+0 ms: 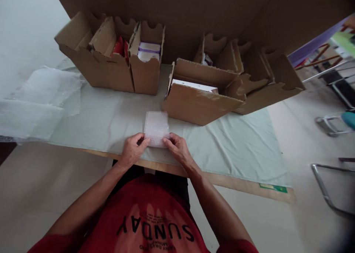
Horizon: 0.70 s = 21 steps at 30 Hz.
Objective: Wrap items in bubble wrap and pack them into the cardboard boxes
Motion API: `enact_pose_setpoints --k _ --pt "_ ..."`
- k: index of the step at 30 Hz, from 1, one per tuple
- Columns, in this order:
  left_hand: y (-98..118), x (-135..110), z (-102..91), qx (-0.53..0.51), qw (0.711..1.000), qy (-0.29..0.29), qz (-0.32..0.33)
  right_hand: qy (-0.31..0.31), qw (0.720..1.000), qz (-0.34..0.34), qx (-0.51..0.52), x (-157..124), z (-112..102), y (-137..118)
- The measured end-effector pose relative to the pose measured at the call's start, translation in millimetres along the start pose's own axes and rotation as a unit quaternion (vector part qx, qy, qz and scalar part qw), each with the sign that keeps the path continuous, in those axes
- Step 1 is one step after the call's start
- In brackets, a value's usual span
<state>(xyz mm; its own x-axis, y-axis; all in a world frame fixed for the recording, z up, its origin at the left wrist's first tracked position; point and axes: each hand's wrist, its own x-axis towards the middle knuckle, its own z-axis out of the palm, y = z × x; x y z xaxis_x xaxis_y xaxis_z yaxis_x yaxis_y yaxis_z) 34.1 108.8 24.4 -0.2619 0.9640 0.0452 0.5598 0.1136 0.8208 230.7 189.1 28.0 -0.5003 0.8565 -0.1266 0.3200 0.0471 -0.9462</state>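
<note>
A small whitish bubble-wrap pouch (pixel 156 127) lies near the front edge of the cloth-covered table, between my two hands. My left hand (pixel 134 147) pinches its lower left corner, thumb on top and fingers at the side. At the lower right corner my right hand (pixel 177 146) grips it the same way. Whether anything is inside the pouch cannot be made out. Just beyond it stands a cardboard box (pixel 202 107) with a flat white item (pixel 194 85) in it.
Clear bubble-wrap sheets (pixel 41 94) lie at the left. Cardboard bins (pixel 111 71) at the back left hold red packets (pixel 119 47) and white-and-purple boxes (pixel 149 51). More cardboard bins (pixel 273 97) stand at the right. A metal chair frame (pixel 321 186) is on the floor at the right.
</note>
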Motion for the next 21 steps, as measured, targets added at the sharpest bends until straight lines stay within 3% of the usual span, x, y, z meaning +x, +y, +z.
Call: enact_pose_setpoints --k 5,15,18,21 --pt "-8.5 5.0 11.1 0.104 0.988 0.102 0.053 0.049 0.992 0.012 -0.117 7.3 4.7 0.0" --pt "-12.3 9.2 13.3 0.162 0.98 0.083 0.083 0.048 0.977 0.039 -0.203 10.5 9.2 -4.0" --pt "-9.2 6.1 12.0 0.209 0.962 0.104 0.144 0.039 0.975 0.039 -0.214 12.3 9.8 -5.1" --pt "-5.9 5.5 7.8 0.25 0.936 0.066 0.238 0.028 0.967 0.049 -0.247 11.6 10.7 -7.7"
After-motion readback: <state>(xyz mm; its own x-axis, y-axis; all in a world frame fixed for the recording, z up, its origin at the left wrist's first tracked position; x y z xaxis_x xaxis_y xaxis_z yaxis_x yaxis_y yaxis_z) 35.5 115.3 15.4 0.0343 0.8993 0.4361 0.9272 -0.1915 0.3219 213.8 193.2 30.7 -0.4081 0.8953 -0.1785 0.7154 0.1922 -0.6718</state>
